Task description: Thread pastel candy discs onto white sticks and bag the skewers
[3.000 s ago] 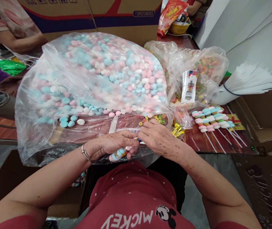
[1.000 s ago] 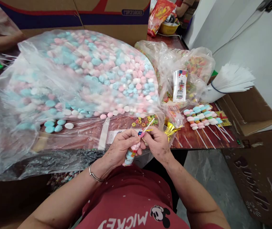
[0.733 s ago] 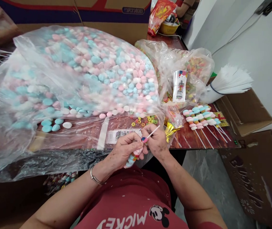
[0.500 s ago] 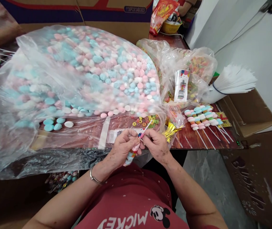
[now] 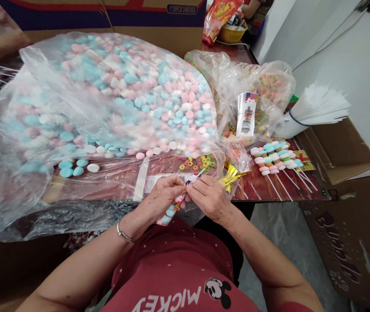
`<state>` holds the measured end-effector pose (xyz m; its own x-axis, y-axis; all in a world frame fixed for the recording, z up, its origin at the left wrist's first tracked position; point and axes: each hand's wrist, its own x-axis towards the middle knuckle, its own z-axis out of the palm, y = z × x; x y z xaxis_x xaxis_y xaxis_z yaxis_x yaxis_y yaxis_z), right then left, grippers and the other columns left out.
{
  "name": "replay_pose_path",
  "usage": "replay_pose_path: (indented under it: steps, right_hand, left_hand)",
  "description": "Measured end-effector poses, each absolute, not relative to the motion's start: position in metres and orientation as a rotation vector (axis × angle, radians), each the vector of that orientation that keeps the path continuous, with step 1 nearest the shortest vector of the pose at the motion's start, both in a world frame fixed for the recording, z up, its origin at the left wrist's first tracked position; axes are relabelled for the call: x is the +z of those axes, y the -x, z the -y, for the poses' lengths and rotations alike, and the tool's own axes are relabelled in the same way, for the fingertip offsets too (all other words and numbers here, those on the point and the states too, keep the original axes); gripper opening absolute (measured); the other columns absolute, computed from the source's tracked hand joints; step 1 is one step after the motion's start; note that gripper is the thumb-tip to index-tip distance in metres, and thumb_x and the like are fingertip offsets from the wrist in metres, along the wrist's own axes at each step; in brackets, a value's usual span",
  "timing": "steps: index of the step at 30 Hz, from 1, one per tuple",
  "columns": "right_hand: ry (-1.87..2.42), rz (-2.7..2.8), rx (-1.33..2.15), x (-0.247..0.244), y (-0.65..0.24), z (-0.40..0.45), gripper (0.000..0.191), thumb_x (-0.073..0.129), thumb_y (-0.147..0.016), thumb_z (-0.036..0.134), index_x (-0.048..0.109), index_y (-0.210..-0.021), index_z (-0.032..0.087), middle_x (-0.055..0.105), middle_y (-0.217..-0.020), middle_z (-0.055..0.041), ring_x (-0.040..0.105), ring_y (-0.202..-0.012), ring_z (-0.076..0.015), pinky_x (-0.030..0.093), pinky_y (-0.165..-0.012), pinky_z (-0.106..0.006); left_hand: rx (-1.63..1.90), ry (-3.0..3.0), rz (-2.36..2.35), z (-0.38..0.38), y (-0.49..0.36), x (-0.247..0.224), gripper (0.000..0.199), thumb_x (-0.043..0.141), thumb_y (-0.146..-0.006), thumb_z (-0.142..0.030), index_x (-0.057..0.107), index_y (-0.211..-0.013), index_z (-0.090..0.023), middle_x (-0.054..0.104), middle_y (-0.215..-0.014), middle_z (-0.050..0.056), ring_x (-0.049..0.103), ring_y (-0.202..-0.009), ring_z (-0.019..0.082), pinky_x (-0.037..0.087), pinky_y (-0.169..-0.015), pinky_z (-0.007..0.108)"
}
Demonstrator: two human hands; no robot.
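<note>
Near the table's front edge, my left hand is closed around the upper part of a wrapped candy skewer, whose packed end points down toward my shirt. My right hand is pinched at the gathered neck of the same wrapper, touching my left fingertips. A white stick tip shows just above my right fingers. Behind the hands lie small colored candy rings and a printed strip. Gold twist ties are just right of my right hand.
A large clear bag of pastel marshmallows covers the left and middle. Bare marshmallow skewers lie at the right. Behind them are printed wrappers, white sticks and an open carton. Another person's arm is at far left.
The wrapped skewer has shifted left and tilted more. My right hand has moved left and turned over the wrapper's neck, covering more of the stick.
</note>
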<state>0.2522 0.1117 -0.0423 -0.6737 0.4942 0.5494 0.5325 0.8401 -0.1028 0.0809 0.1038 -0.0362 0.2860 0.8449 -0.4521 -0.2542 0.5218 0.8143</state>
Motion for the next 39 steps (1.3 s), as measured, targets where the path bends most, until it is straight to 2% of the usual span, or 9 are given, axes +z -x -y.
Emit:
replay_pose_path:
  steps: [6,9,14,21,26,30,35,37,39]
  right_hand:
    - [0.304,2.760,0.014,-0.018,-0.266,-0.123,0.028,0.037,-0.100,0.013,0.065,-0.097,0.017,0.064,-0.121,-0.0077,0.050,-0.084,-0.0157,0.042,-0.072,-0.032]
    - [0.235,2.827,0.152,-0.006,-0.267,-0.122,0.028,0.035,-0.101,0.015,0.064,-0.102,0.015,0.066,-0.110,-0.0061,0.051,-0.084,-0.0152,0.042,-0.072,-0.030]
    - [0.437,2.784,0.054,-0.002,-0.260,-0.106,0.028,0.037,-0.100,0.016,0.063,-0.088,0.014,0.062,-0.083,-0.0055,0.050,-0.078,-0.0183,0.041,-0.070,-0.031]
    - [1.197,2.497,-0.293,-0.024,-0.235,-0.101,0.024,0.038,-0.092,0.004,0.058,-0.085,0.015,0.058,-0.078,-0.0091,0.049,-0.074,-0.0221,0.037,-0.063,-0.033]
    - [1.308,2.005,0.025,-0.035,-0.227,-0.128,0.021,0.039,-0.097,0.019,0.055,-0.083,0.018,0.060,-0.077,-0.0061,0.054,-0.072,-0.0191,0.043,-0.065,-0.031]
    - [1.157,1.745,0.222,-0.029,-0.218,-0.135,0.017,0.043,-0.093,0.017,0.053,-0.081,0.021,0.060,-0.075,-0.0015,0.056,-0.072,-0.0150,0.045,-0.069,-0.027]
    - [0.966,1.733,0.302,-0.013,-0.202,-0.128,0.016,0.044,-0.092,0.016,0.051,-0.079,0.021,0.057,-0.072,0.0001,0.054,-0.068,-0.0135,0.044,-0.066,-0.026]
    - [0.915,1.782,0.257,-0.010,-0.195,-0.124,0.016,0.042,-0.092,0.016,0.052,-0.081,0.021,0.057,-0.075,-0.0016,0.055,-0.072,-0.0147,0.045,-0.068,-0.027]
    - [0.883,1.837,0.192,-0.009,-0.188,-0.120,0.016,0.040,-0.092,0.015,0.053,-0.083,0.021,0.058,-0.077,-0.0036,0.055,-0.076,-0.0163,0.046,-0.070,-0.029]
  left_hand:
    - [0.217,-0.875,-0.873,-0.123,-0.067,-0.028,0.008,0.066,-0.053,-0.011,0.064,-0.060,-0.015,0.066,-0.051,0.004,0.056,-0.040,0.013,0.041,-0.038,0.019]
    - [0.086,-0.941,-0.768,-0.126,-0.064,-0.026,0.006,0.063,-0.054,-0.012,0.067,-0.058,-0.014,0.067,-0.054,0.005,0.057,-0.041,0.013,0.042,-0.039,0.020]
    - [0.036,-1.137,-0.822,-0.131,-0.067,-0.017,0.008,0.060,-0.057,-0.008,0.063,-0.060,-0.015,0.066,-0.057,0.003,0.058,-0.046,0.015,0.044,-0.045,0.023]
    - [0.415,-2.318,-1.450,-0.120,-0.087,-0.010,0.021,0.046,-0.075,0.001,0.061,-0.076,-0.014,0.066,-0.068,0.008,0.061,-0.062,0.022,0.046,-0.058,0.032]
    - [1.285,-2.712,-1.512,-0.114,-0.095,-0.015,0.012,0.051,-0.087,-0.009,0.061,-0.092,-0.012,0.069,-0.094,0.016,0.061,-0.089,0.028,0.048,-0.079,0.041]
    - [1.459,-2.358,-1.410,-0.108,-0.087,-0.012,0.008,0.053,-0.088,-0.017,0.060,-0.089,-0.016,0.068,-0.092,0.012,0.060,-0.085,0.022,0.049,-0.079,0.038]
    - [1.081,-1.138,-1.250,-0.107,-0.074,0.006,0.032,0.046,-0.092,-0.045,0.057,-0.080,-0.017,0.056,-0.051,-0.001,0.050,-0.044,0.014,0.041,-0.046,0.026]
    - [1.051,-0.834,-1.059,-0.110,-0.070,0.014,0.039,0.044,-0.093,-0.049,0.060,-0.081,-0.015,0.059,-0.051,0.001,0.053,-0.044,0.015,0.043,-0.046,0.027]
    - [1.206,-0.687,-0.933,-0.111,-0.065,0.020,0.039,0.047,-0.093,-0.049,0.064,-0.086,-0.015,0.069,-0.066,0.005,0.062,-0.057,0.017,0.050,-0.058,0.030]
